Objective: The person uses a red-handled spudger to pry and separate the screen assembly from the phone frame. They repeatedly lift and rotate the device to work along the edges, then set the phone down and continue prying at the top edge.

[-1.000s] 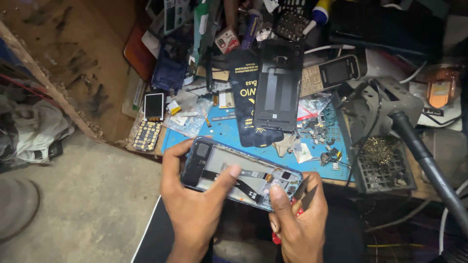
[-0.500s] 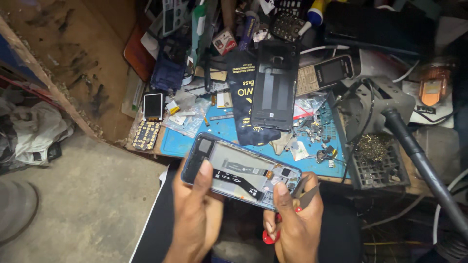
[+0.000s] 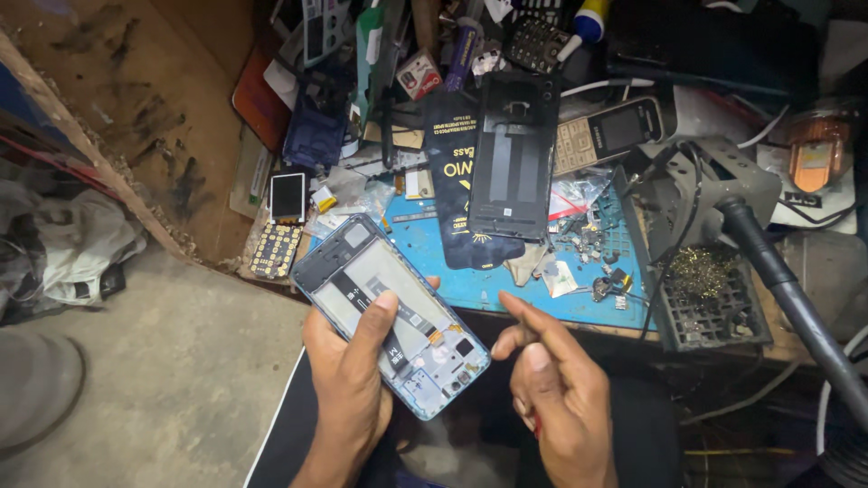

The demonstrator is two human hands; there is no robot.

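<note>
Two hands work below the blue mat (image 3: 506,280). Left hand (image 3: 348,380) cradles the opened phone (image 3: 389,312) from beneath, thumb pressed across it to steady it. Right of the phone, the right hand (image 3: 556,398) hovers free, fingers loosely curled, pinching nothing visible.

Glossy plastic phone frame (image 3: 389,312), rough concrete floor (image 3: 163,389)

A cluttered tabletop (image 3: 470,294) with a blue work mat. On it lie a black phone back cover (image 3: 514,155), a grey keypad phone (image 3: 608,134), a small loose screen (image 3: 287,197) and a keypad board (image 3: 275,250). A dark metal stand (image 3: 714,312) sits at the right edge.
</note>
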